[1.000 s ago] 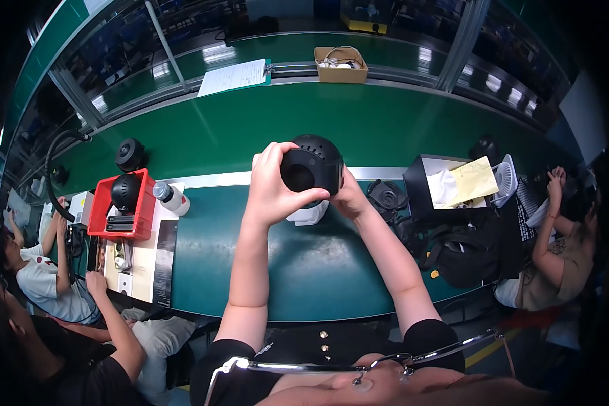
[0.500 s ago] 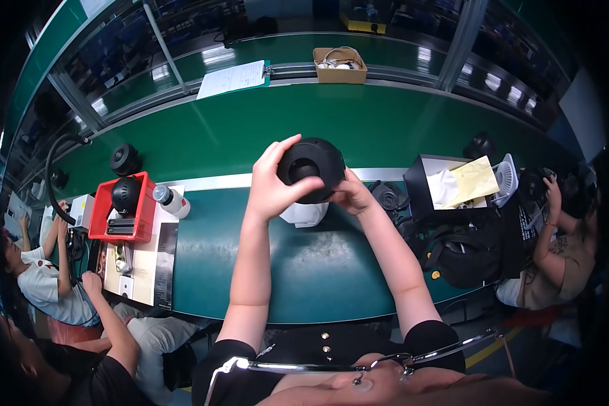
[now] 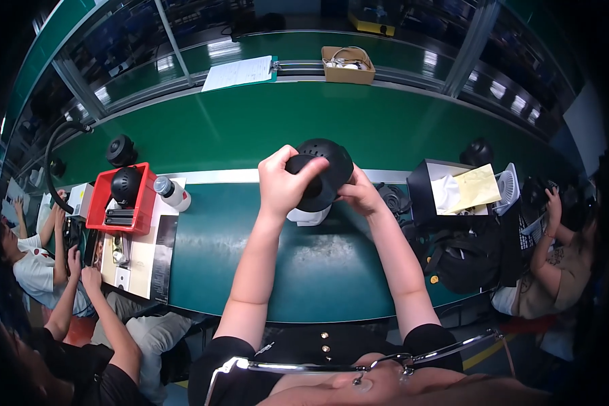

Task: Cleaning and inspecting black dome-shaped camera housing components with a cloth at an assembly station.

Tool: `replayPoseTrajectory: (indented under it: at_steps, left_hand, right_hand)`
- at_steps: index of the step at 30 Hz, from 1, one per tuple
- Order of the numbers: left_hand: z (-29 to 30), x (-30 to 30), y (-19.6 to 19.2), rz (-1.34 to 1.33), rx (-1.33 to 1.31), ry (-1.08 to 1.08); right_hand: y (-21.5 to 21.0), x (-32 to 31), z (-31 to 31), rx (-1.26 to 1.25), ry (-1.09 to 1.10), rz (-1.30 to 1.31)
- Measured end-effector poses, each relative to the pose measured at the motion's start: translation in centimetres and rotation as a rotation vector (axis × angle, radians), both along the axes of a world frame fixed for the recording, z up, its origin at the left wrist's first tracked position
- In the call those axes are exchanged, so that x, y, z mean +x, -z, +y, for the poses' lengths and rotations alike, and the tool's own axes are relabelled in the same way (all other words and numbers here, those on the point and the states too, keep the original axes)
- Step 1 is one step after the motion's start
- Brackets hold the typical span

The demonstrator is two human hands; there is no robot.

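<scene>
Over the middle of the bench I hold up a black round housing with rows of small holes in its top. My left hand grips its left side, the thumb pressed across a round black part at the near side. Whether that part is separate I cannot tell. My right hand holds the housing's lower right edge, its fingers partly hidden. Just below the housing, a white object rests on the bench, largely covered by what I hold. Black round parts lie right of my right hand.
To the left stand a red bin holding a black dome and a white bottle. On the right are a black box with papers, a white fan and a black bag. A carton and clipboard sit behind. Co-workers flank me.
The black housing has turned in my hands: its round opening no longer shows, and the small holes now face up. My left thumb has risen across it.
</scene>
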State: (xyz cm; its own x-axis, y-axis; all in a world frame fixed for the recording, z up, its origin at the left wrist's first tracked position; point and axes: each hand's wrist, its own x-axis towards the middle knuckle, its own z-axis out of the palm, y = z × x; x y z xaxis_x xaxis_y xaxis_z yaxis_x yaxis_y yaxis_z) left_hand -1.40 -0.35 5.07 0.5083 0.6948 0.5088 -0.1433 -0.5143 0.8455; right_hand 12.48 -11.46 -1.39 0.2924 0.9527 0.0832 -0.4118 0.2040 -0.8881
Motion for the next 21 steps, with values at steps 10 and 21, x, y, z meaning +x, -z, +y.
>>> replayPoseTrajectory:
  at_steps: [10,21]
  left_hand:
    - [0.2,-0.5,-0.1,-0.219,-0.403,0.241]
    - [1.0,-1.2,-0.8,-0.047,0.196,0.177]
  right_hand:
    - [1.3,0.9,0.2,0.09,-0.169,0.053]
    - [-0.8,0.2,0.2,0.206,0.223,-0.336]
